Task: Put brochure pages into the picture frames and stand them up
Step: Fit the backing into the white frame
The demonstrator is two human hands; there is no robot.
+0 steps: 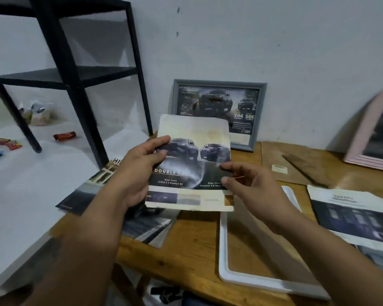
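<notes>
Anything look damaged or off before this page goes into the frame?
Yes. The brochure page held in the left hand has yellowed stains across its top and a ragged bottom edge. The white frame lies flat, unfilled.

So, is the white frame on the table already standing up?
No, the white frame lies flat on the table, with the wood showing through its opening and no page in it.

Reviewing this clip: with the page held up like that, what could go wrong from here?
1. The brochure page is gripped only by the left hand; the right hand is open beside it, so the worn page could bend or slip.
2. The white frame lies at the table edge and might get knocked off.
</notes>
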